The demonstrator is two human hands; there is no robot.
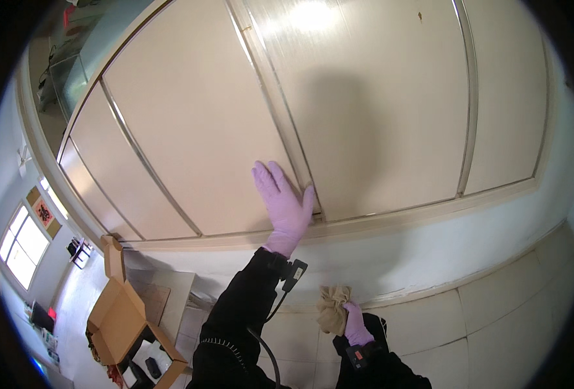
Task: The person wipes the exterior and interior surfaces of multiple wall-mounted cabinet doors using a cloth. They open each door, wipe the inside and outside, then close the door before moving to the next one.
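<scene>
In a lilac glove, my left hand lies with its fingers spread on the lower part of a beige panel, beside the upright metal strip between two panels. It holds nothing. Lower down and to the right, my right hand, gloved alike, grips a bunched beige cloth. The cloth hangs over the floor near the wall's base, apart from the panels. Part of the right hand's fingers is hidden behind the cloth.
An open cardboard box with black and white items stands at the lower left. A white wall runs below the panel frame's sill, down to the tiled floor. Cables hang along my left sleeve. A bright window lies far left.
</scene>
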